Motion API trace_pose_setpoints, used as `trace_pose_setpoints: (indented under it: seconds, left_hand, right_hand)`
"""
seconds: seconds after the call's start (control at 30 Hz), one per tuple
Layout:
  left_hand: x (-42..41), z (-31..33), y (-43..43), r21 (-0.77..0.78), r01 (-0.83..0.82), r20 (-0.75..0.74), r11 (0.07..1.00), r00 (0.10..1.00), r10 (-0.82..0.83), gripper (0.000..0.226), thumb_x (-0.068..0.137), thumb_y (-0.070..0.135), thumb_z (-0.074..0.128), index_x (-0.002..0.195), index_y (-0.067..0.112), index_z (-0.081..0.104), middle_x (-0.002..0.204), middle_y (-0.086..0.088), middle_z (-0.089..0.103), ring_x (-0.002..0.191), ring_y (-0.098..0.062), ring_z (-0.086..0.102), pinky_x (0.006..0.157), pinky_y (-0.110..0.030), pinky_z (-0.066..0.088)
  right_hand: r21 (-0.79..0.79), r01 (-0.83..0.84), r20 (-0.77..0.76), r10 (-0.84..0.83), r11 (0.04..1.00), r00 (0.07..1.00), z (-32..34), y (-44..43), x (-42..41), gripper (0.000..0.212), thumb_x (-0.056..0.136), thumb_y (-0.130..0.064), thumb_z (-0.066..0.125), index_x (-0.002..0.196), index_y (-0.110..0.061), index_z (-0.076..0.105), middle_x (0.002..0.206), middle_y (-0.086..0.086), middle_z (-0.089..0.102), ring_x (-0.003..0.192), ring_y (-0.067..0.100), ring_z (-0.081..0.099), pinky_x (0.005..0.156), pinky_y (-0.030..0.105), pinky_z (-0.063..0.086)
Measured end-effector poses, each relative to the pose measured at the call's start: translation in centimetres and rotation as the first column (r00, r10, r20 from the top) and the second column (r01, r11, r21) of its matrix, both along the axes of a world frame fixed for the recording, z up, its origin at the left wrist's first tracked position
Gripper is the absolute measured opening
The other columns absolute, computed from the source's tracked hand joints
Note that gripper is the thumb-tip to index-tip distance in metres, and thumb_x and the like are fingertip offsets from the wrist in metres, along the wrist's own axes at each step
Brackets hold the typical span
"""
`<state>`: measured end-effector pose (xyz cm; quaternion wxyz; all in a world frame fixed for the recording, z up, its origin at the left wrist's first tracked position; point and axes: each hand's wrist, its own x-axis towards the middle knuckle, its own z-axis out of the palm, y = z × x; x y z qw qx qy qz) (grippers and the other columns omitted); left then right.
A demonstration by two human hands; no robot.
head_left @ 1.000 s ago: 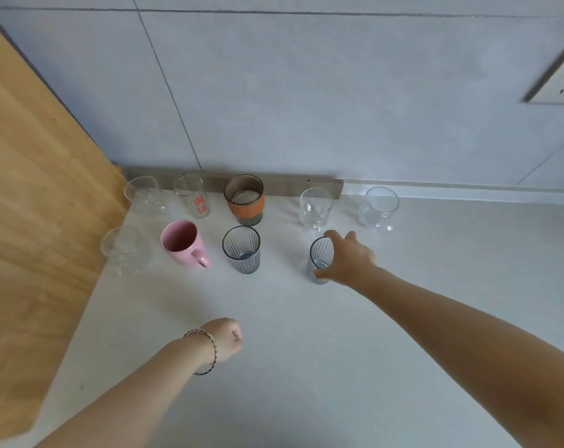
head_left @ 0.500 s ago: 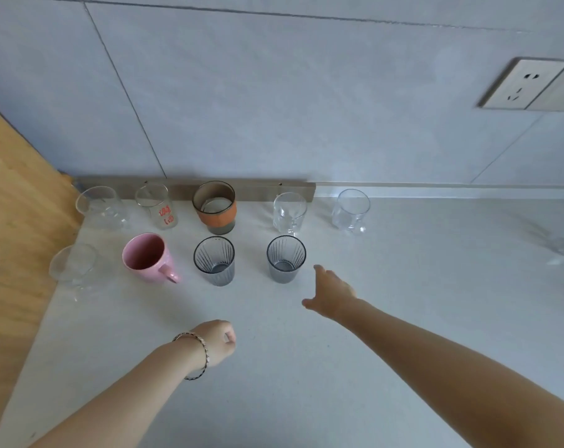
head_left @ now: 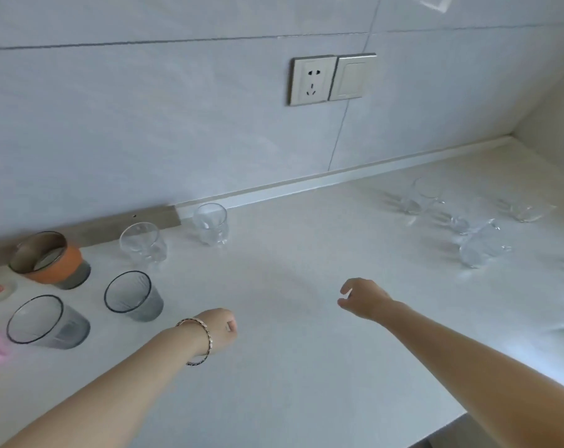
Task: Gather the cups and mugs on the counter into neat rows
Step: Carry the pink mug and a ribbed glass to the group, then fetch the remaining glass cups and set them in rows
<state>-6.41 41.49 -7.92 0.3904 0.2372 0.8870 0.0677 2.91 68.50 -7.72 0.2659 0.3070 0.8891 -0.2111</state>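
Right hand (head_left: pixel 364 299): has let go of the grey ribbed glass (head_left: pixel 132 297), now in the front row, and swung right; it hovers above the counter (head_left: pixel 290 383), fingers loosely parted, empty.
Left hand (head_left: pixel 219 329): curled into a fist, holding nothing.
Loose tumblers: clear, scattered far right, blurred; nearest tumbler (head_left: pixel 477 247) is well apart from the right hand.
Handling: probably light, rigid, slick and breakable; wrap the side wall below the rim.
Rows: orange-banded cup (head_left: pixel 49 260) and two clear glasses (head_left: pixel 143 242) behind.
In the way: other tumblers near the nearest one could get knocked.
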Motion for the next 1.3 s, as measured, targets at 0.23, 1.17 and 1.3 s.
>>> trace_pose_setpoints:
  seconds: [0.23,1.17,1.3]
  left_hand:
    - [3.1,0.8,17.2,0.038,0.053,0.015,0.998,0.998,-0.054,0.008,0.093,0.020,0.041,0.089,0.022,0.048,0.099,0.005,0.049,0.092,-0.014,0.048,0.083,-0.023,0.041]
    - [6.5,-0.6,27.2,-0.064,-0.222,0.066,0.973,0.972,0.226,0.012,0.092,0.022,0.041,0.090,0.023,0.053,0.071,0.014,0.049,0.068,-0.010,0.049,0.051,-0.017,0.035]
    - [6.7,-0.7,23.3,-0.047,-0.286,0.077,0.957,0.954,0.289,0.011,0.091,0.019,0.043,0.088,0.023,0.053,0.070,0.014,0.049,0.080,-0.015,0.052,0.055,-0.015,0.036]
  right_hand:
    - [0.085,0.075,-0.053,-0.070,0.994,0.996,1.6,16.6,5.3,0.035,0.089,-0.030,0.054,0.123,-0.022,0.056,0.124,0.000,0.061,0.114,0.019,0.057,0.092,0.027,0.044]
    - [0.086,0.143,-0.161,-0.128,0.986,0.979,0.4,30.9,6.6,0.080,0.073,-0.050,0.069,0.139,-0.027,0.029,0.127,0.008,0.049,0.103,0.029,0.062,0.071,0.030,0.046]
    - [0.028,-0.054,-0.167,0.058,0.998,0.984,1.2,25.3,5.6,0.081,0.070,-0.054,0.070,0.137,-0.032,0.031,0.122,0.003,0.052,0.100,0.025,0.063,0.075,0.029,0.047]
